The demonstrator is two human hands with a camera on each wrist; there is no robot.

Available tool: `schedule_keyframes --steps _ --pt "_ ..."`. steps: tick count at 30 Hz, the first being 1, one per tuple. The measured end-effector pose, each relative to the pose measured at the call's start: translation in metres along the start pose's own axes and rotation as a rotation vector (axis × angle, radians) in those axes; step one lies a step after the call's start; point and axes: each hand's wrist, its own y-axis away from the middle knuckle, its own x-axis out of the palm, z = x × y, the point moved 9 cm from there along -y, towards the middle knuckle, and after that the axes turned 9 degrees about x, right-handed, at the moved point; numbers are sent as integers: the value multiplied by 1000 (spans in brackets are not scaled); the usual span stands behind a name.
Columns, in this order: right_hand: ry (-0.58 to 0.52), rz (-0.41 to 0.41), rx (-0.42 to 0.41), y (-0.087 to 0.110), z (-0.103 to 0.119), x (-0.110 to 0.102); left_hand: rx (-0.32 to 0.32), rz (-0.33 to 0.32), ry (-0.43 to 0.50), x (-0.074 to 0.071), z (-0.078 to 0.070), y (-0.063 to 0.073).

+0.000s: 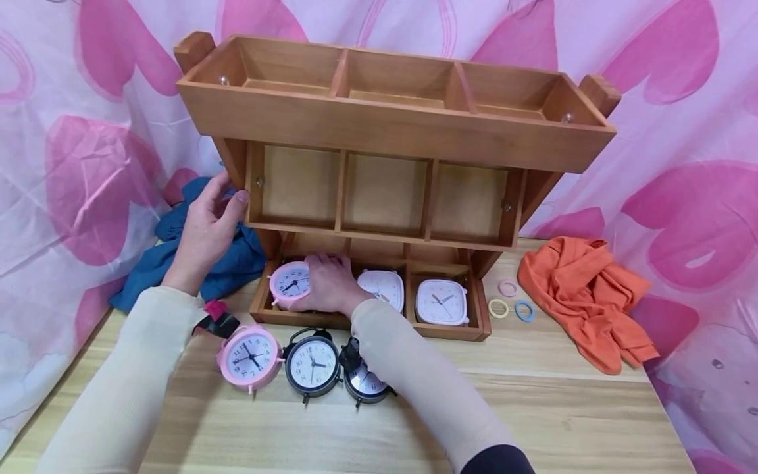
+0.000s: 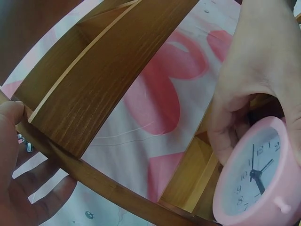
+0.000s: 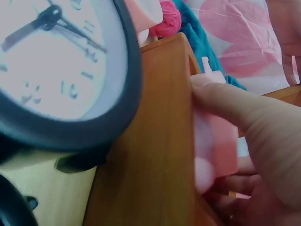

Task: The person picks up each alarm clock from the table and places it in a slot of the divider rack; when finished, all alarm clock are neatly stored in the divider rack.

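- Heart-patterned curtain (image 1: 628, 52) hangs behind a wooden bench (image 1: 533, 408).
- Left hand (image 1: 207, 230) grips the side of the rack (image 1: 391, 128).
- Right hand (image 1: 328, 283) holds a pink clock (image 1: 291, 283) in the rack's bottom-left compartment.
- White clocks (image 1: 441, 303) sit in the other two bottom compartments.
- Another pink clock (image 1: 250, 359) and two black clocks (image 1: 312, 363) stand in front.
- Blue cloth (image 1: 142, 276) lies left, orange cloth (image 1: 583, 289) right.

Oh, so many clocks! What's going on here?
A person is holding a pink clock with the right hand, at the left compartment of the bottom tier of a wooden shelf. Their left hand grips the shelf's side. Two white clocks sit in the tier's middle and right compartments. Another pink clock and two black clocks are on the table in front.
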Motion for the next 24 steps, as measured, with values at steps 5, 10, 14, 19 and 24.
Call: schedule_keyframes --steps 5,10,14,19,24 --pt "68 68 16 1 -1 6 9 1 5 0 -2 0" --pt "25 80 -12 6 0 1 11 0 7 0 -2 0" --pt "-97 56 -43 14 -1 -13 2 4 4 0 -1 0" --pt "-193 8 -67 31 -9 -32 2 2 4 0 -2 1" --pt "-257 -41 -106 52 -17 -46 3 -2 3 0 -2 0"
